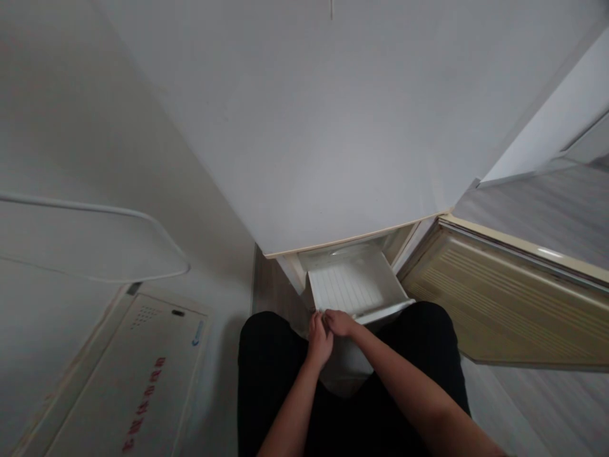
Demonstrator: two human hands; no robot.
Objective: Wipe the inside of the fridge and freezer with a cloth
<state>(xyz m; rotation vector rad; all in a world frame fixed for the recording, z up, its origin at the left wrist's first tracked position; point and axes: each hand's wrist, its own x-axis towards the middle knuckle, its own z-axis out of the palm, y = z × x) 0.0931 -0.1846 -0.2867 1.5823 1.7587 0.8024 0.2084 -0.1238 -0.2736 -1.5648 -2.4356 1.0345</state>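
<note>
Left hand (320, 339) and right hand (340, 322) were curled and pressed together at the front lip of the drawer (356, 287), left corner. Couldn't tell if either gripped it. Drawer sat pulled out just beyond the fingers, below the upper door (333, 127). Lower door (504, 304) hung open right of the right hand. Risk: off-centre load could skew the drawer and jam it.
</note>
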